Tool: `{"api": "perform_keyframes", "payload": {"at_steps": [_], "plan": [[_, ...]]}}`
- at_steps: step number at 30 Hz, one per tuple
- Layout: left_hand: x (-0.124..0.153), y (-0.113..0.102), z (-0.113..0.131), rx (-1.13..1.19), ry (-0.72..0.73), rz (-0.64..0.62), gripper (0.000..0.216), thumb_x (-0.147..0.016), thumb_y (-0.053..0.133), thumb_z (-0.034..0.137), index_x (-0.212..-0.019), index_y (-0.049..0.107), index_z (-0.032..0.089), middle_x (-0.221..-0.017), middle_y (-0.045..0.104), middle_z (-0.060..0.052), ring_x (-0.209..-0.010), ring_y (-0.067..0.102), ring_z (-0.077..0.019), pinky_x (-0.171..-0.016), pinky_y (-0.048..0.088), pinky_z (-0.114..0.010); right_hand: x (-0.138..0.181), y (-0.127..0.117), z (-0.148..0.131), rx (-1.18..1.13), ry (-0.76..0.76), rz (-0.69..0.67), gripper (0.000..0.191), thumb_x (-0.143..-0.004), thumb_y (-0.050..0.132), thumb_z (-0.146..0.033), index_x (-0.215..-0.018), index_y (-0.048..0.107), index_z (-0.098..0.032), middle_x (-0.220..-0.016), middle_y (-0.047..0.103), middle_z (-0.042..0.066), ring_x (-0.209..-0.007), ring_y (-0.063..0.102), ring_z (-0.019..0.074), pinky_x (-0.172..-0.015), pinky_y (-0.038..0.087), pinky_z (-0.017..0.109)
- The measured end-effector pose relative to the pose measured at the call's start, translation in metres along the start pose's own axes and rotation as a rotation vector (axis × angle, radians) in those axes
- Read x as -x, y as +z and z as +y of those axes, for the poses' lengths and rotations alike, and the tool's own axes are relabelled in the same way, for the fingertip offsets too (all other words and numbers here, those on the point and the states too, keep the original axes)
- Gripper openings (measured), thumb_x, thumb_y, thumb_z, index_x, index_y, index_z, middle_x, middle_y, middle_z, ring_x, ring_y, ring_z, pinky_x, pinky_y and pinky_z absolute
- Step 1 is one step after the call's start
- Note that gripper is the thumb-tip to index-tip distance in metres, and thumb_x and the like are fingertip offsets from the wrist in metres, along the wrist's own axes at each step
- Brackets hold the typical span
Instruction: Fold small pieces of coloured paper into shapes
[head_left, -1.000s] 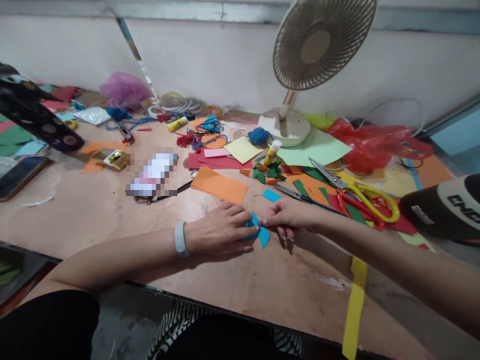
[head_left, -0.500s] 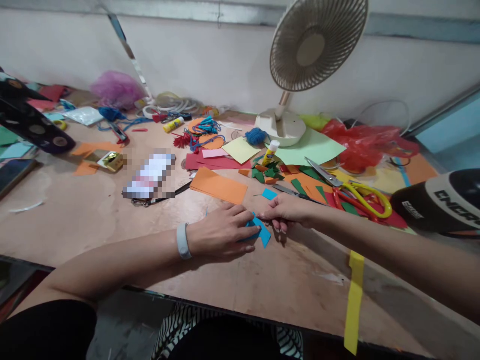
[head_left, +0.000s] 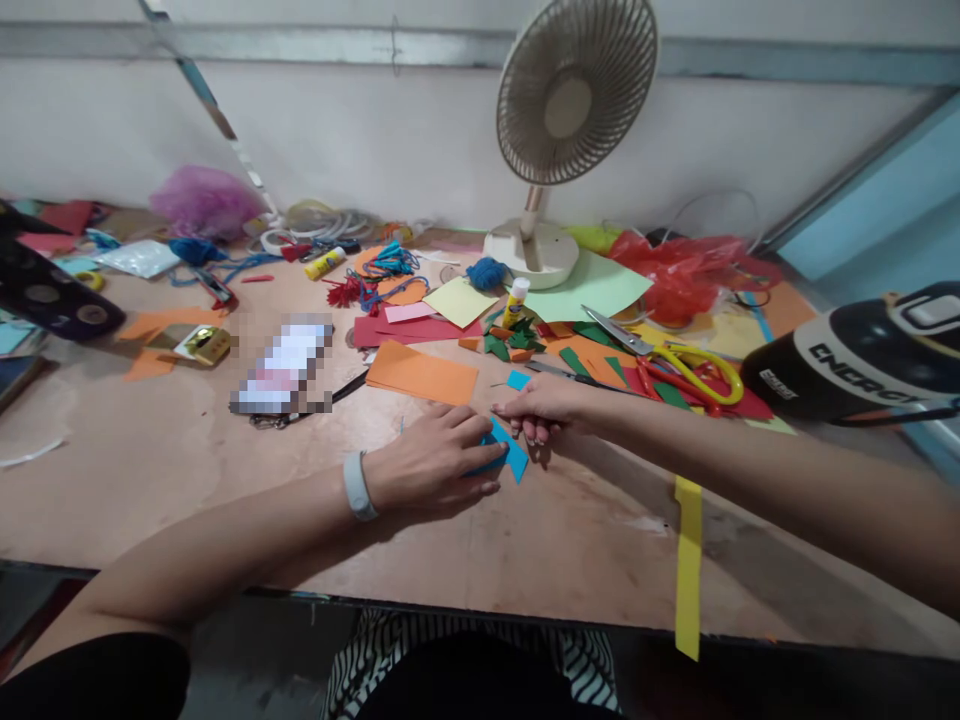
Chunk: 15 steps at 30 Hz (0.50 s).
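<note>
Extended left fingers (head_left: 486,457) cover blue paper (head_left: 517,462); whether right fingers (head_left: 516,404) alongside grip is unclear. Uneven pressure could skew the paper.

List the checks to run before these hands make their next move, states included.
1. Left hand over the blue paper: ok.
2. Right hand near the blue paper: ok.
3. Right fingertips gripping something: cannot tell, too small to see.
4. Yellow-handled scissors apart from both hands: ok.
5. Yellow strip wholly on the table: not ok, its near end overhangs the edge.
</note>
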<state>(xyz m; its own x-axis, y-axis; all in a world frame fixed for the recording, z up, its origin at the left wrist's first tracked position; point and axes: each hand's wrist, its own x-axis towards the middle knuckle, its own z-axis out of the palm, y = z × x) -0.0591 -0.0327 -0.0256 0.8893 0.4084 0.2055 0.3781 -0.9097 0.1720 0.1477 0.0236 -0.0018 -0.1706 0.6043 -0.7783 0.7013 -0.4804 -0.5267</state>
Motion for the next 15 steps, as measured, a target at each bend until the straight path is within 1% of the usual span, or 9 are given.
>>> {"api": "perform_keyframes", "payload": {"at_steps": [3, 8, 11, 15], "plan": [[0.0, 0.001, 0.0, -0.017, -0.005, -0.006, 0.032, -0.1, 0.049, 0.046, -0.117, 0.061, 0.021, -0.109, 0.061, -0.009, -0.099, 0.054, -0.0233, -0.083, 0.044, -0.037, 0.002, 0.0, 0.006, -0.026, -0.006, -0.009, 0.047, -0.095, 0.061, -0.04, -0.056, 0.058, -0.014, -0.04, 0.056, -0.002, -0.033, 0.046, 0.0035, -0.033, 0.024, 0.017], [0.0, 0.001, -0.001, -0.027, -0.007, -0.017, 0.034, -0.099, 0.05, 0.047, -0.118, 0.061, 0.021, -0.111, 0.061, -0.009, -0.098, 0.054, -0.0234, -0.082, 0.044, -0.037, 0.009, 0.0, 0.02, -0.03, 0.004, -0.089, 0.046, -0.086, 0.07, -0.048, -0.058, 0.06, -0.013, -0.043, 0.059, 0.001, -0.033, 0.049, 0.0046, -0.032, 0.024, 0.016], [0.001, 0.001, -0.002, -0.023, 0.001, -0.002, 0.034, -0.099, 0.05, 0.047, -0.119, 0.06, 0.021, -0.112, 0.06, -0.01, -0.098, 0.054, -0.0233, -0.082, 0.044, -0.037, 0.01, 0.001, 0.022, -0.001, 0.011, -0.082, 0.048, -0.084, 0.072, -0.048, -0.055, 0.06, -0.013, -0.043, 0.061, 0.002, -0.035, 0.053, 0.0056, -0.032, 0.027, 0.015], [0.001, 0.002, -0.002, -0.014, 0.008, 0.007, 0.034, -0.099, 0.051, 0.047, -0.118, 0.06, 0.021, -0.112, 0.06, -0.01, -0.098, 0.054, -0.023, -0.082, 0.044, -0.037, 0.008, 0.002, 0.023, 0.001, 0.004, -0.089, 0.047, -0.086, 0.07, -0.046, -0.054, 0.06, -0.013, -0.042, 0.06, 0.001, -0.034, 0.052, 0.0054, -0.033, 0.029, 0.015]]}}
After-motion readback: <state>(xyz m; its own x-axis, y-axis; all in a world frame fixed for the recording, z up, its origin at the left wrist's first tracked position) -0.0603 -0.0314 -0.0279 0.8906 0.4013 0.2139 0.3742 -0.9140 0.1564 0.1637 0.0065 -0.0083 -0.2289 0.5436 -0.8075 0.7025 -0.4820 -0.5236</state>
